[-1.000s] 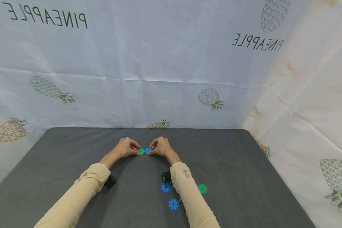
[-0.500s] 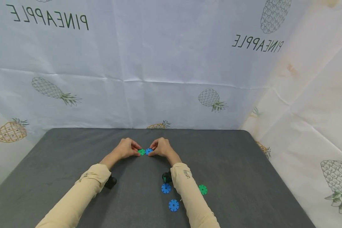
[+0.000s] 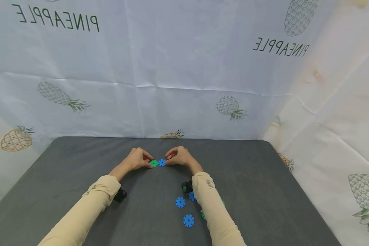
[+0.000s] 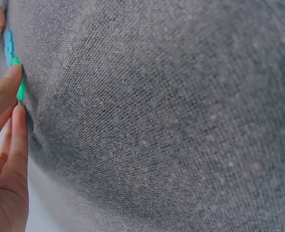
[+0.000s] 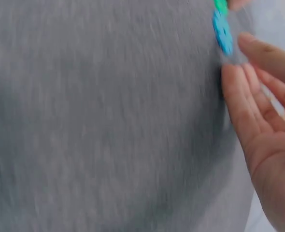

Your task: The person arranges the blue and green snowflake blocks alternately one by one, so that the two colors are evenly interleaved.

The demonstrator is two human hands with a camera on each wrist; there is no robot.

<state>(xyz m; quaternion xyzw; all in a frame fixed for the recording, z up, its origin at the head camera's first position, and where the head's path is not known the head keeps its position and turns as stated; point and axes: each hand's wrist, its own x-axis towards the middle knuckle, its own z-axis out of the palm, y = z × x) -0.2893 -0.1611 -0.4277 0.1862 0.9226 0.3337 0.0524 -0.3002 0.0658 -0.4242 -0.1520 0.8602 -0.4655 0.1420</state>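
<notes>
A green notched plastic disc point(image 3: 154, 163) is pinched between the thumb and fingers of my left hand point(image 3: 136, 159), near the far side of the table. Edge to edge with it is a blue notched disc point(image 3: 161, 162); whether their slots interlock is too small to tell. My right hand point(image 3: 181, 156) lies just right of the blue disc, thumb and fingers parted. In the right wrist view a small gap separates those fingertips point(image 5: 232, 72) from the blue disc point(image 5: 223, 33). From the left wrist, the green disc point(image 4: 21, 89) appears almost edge-on, partly covered by the thumb.
Loose blue discs point(image 3: 180, 202) lie nearer on the dark grey table point(image 3: 147, 212), one partly behind the right wrist camera point(image 3: 187, 186). Green discs point(image 3: 203, 215) show partly from under the right sleeve. A pineapple-print curtain point(image 3: 172, 68) borders the far edge.
My right hand has let go of the blue disc and moved slightly right, its fingers parting. More loose discs show beside the right forearm. The left hand keeps its pinch on the green disc.
</notes>
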